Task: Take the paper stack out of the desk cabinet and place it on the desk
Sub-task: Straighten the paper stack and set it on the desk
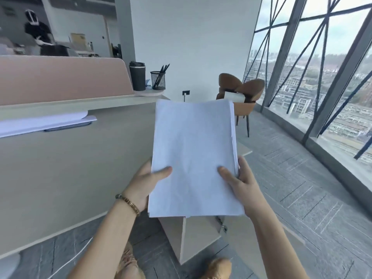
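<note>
A white paper stack (193, 154) is held up in the air in front of me, over the right end of the beige desk (70, 174). My left hand (145, 182) grips its lower left edge, thumb on top. My right hand (239, 180) grips its lower right edge the same way. Below the stack stands the desk cabinet (193, 236) with its door (175, 236) swung open toward me; its inside is hidden by the paper.
Other white sheets (44, 123) lie on the desk at the left, over a dark flat object. A pink divider (62, 79), a dark cup (137, 76) and a mesh pen holder (158, 79) stand at the desk's far edge. Brown chairs (240, 93) stand by the window.
</note>
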The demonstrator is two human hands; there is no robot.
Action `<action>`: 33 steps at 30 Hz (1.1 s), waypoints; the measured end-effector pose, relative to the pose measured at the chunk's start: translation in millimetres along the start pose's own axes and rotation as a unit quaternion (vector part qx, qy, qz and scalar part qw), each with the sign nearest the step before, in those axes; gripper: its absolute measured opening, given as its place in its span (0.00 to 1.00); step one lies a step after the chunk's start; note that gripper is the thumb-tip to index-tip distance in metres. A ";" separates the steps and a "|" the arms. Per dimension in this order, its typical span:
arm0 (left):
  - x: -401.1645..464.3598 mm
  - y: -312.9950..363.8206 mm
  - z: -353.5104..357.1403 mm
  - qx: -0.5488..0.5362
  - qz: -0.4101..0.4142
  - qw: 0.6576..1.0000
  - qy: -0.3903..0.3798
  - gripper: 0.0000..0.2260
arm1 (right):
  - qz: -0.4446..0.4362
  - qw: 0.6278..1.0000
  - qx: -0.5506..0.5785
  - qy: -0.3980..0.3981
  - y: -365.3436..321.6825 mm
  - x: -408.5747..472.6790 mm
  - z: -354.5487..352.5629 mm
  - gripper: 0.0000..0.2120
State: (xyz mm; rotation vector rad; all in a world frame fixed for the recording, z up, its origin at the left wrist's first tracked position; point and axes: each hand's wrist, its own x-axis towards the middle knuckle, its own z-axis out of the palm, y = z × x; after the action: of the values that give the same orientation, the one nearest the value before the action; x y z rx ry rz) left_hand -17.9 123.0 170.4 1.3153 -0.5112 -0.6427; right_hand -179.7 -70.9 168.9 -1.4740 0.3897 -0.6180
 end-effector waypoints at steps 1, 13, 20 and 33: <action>11.8 -1.7 -11.1 0.009 0.017 1.000 0.018 0.14 | 0.002 1.000 -0.013 -0.007 4.3 15.8 8.4 0.16; 104.7 -6.2 -76.2 0.119 0.143 0.973 0.140 0.20 | -0.055 0.997 -0.046 0.034 39.9 145.3 92.0 0.10; 137.8 6.2 -89.0 0.143 0.152 0.958 0.195 0.19 | -0.086 0.995 -0.043 -0.015 13.0 197.4 115.4 0.19; 178.2 31.5 -110.7 0.037 0.148 0.965 0.214 0.16 | -0.101 0.994 -0.041 -0.012 10.0 243.0 138.6 0.11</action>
State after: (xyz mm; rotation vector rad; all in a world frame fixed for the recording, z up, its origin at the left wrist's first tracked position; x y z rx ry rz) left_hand 190.4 83.4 177.8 1.3658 -0.3663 -0.0834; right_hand 96.1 -106.9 200.1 -1.6111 0.2512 -0.7503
